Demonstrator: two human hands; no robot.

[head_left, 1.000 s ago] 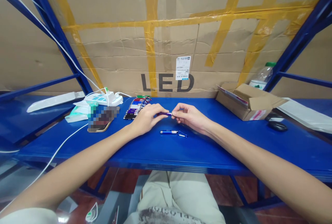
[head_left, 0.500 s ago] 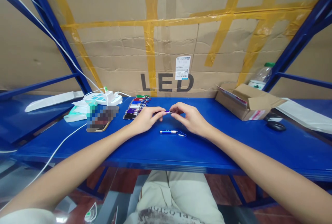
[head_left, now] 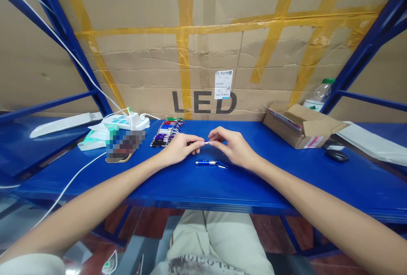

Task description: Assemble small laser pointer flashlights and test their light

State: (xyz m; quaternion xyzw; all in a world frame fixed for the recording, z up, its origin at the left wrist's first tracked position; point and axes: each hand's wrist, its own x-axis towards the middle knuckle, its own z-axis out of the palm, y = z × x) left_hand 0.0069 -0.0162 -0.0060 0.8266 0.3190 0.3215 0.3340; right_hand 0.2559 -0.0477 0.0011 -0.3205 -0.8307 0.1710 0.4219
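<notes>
Fingers of both hands have drawn closer together and a little nearer the person since half a second ago, and the slim cylindrical piece between them (head_left: 207, 142) now shows a pale metallic stretch rather than purple. The fingers of the left hand (head_left: 179, 147) pinch its left end; those of the right hand (head_left: 233, 147) curl to its right end, thumb against it, though I cannot tell whether they are fully closed on it. The piece sits raised over the smooth blue metal table (head_left: 190, 192).

The step in hand looks like close two-handed handling of this piece; a further move on it would call for a firm left pinch and small right-hand motions.

Just nearer lies a shiny blue pen-shaped tube with a silver band and clip (head_left: 206, 163). Left, beside the left hand, is a neat row of multicoloured metal pen-shaped tubes (head_left: 165, 133); that hand lies close in front of its right side. Farther left are a dark phone with a tan edge (head_left: 122, 158), a teal-and-white packet (head_left: 95, 137) and a white power strip (head_left: 127, 120).

Right stand an open brown cardboard box (head_left: 286, 126) and a black rounded mouse (head_left: 337, 156). Big taped cardboard (head_left: 152, 63) walls the far side; nothing stands between the hands.
</notes>
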